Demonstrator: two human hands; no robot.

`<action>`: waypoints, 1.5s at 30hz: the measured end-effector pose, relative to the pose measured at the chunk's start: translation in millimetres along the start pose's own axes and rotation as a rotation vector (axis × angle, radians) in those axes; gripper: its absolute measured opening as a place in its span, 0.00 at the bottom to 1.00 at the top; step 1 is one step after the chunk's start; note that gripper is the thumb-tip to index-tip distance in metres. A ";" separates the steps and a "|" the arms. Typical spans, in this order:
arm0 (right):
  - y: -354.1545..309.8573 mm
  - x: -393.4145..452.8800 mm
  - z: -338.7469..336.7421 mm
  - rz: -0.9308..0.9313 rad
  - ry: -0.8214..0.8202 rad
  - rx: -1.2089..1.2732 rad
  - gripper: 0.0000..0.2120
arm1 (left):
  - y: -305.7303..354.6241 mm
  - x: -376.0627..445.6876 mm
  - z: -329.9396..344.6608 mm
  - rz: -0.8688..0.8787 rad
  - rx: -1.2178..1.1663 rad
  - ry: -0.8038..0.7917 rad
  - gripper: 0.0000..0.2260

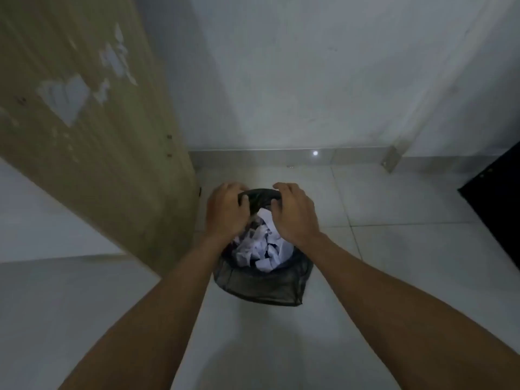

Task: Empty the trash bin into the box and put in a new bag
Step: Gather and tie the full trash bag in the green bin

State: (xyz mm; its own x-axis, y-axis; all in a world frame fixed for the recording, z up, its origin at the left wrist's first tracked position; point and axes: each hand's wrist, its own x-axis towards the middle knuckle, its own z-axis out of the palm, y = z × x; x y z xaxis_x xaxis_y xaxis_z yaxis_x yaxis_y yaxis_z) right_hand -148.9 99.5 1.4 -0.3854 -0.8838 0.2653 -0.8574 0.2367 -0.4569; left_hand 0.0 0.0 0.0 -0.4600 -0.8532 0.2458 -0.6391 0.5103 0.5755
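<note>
A black mesh trash bin [264,282] stands on the pale tiled floor, lined with a black bag [260,197] and full of crumpled white paper [260,249]. My left hand [226,211] grips the bag's rim at the far left of the bin. On the far right side, my right hand [294,213] grips the same rim. Both hands' fingers curl over the bunched black plastic at the bin's far edge. No box shows in this view.
A tall brown wooden panel [92,130] with peeled patches rises just left of the bin. A white wall [323,80] and grey skirting [267,157] close the corner behind. A black object [498,204] juts in at the right edge.
</note>
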 end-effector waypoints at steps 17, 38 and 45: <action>63.1 43.4 22.7 0.639 -0.105 0.651 0.14 | -62.3 18.7 21.2 -0.651 -0.554 -0.200 0.22; 84.7 59.2 7.3 0.692 -0.127 0.824 0.07 | -63.3 39.0 5.3 -0.387 -0.714 0.165 0.03; 70.5 52.1 -8.6 0.424 -0.024 0.719 0.08 | -47.3 30.5 -11.7 -0.187 -0.593 0.092 0.06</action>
State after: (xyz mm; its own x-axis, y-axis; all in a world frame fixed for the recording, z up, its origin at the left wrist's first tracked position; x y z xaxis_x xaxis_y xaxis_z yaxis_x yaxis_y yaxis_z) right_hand -232.4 73.6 -9.7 -0.6117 -0.7884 -0.0655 -0.2115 0.2427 -0.9467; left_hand 23.4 -51.4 -10.6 -0.3016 -0.9416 0.1498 -0.2405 0.2272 0.9437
